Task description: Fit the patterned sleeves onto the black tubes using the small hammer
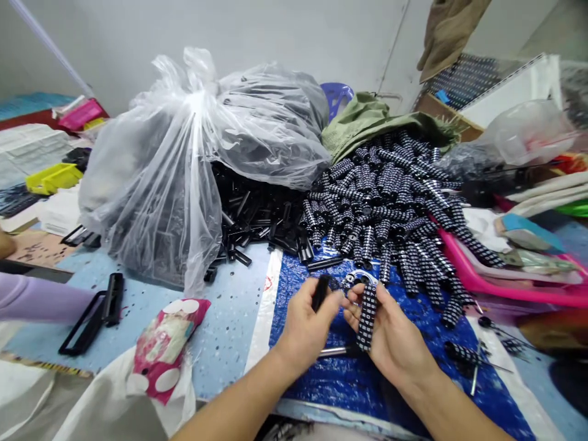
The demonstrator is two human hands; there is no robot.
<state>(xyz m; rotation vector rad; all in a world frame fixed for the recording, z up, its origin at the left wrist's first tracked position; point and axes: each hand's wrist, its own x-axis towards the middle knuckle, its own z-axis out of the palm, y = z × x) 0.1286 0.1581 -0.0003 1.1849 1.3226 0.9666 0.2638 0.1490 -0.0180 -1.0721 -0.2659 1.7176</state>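
Note:
My left hand (301, 327) is closed around a short black plastic piece (320, 293), its lower part hidden by the fingers. In my right hand (397, 343) is a stack of black number wheels (367, 318) with white printed characters, held upright and slightly tilted. Both hands are close together above a blue plastic sheet (340, 389). A metal rod (334, 351) lies beneath them. Just beyond the fingers are small loose rings (351, 277). Behind rises a large heap of similar number-wheel stacks (367, 202).
Black plastic parts (261, 223) spill beside a big clear plastic bag (156, 196). A pink tray (500, 285) stands at right, a red-and-white pouch (165, 349) at left near a lilac bottle (46, 298). Thin rods (476, 370) lie on the sheet's right.

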